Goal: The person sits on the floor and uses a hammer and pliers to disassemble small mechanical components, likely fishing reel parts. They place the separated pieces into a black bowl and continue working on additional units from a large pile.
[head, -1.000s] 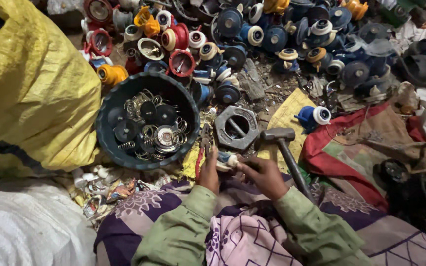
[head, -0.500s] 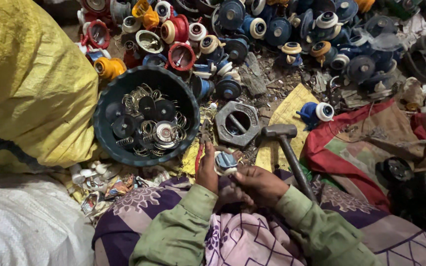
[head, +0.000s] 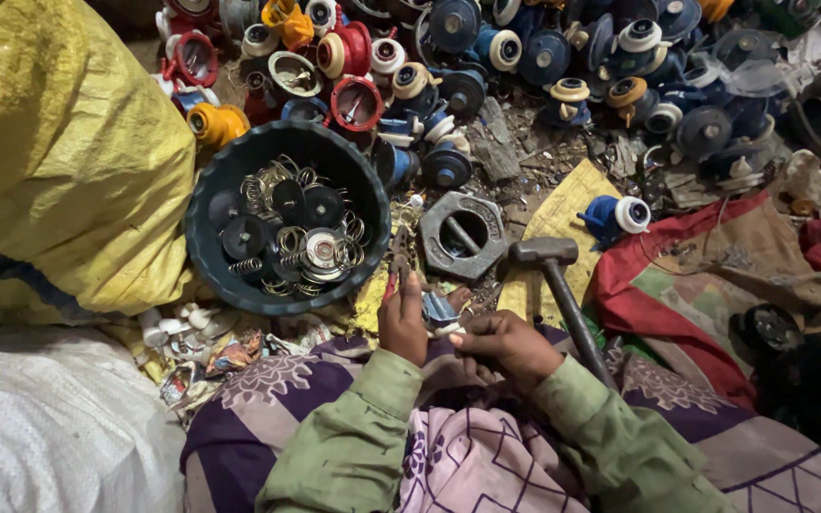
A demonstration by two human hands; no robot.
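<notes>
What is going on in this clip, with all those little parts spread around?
A person sitting on the ground holds a small blue-and-white part between both hands: the left hand grips it from one side, the right hand from the other. Just ahead sit a dark round tub filled with springs and discs, a grey hexagonal metal block and a hammer lying by the right arm. A heap of coloured plastic parts lies beyond, a yellow sack to the left.
</notes>
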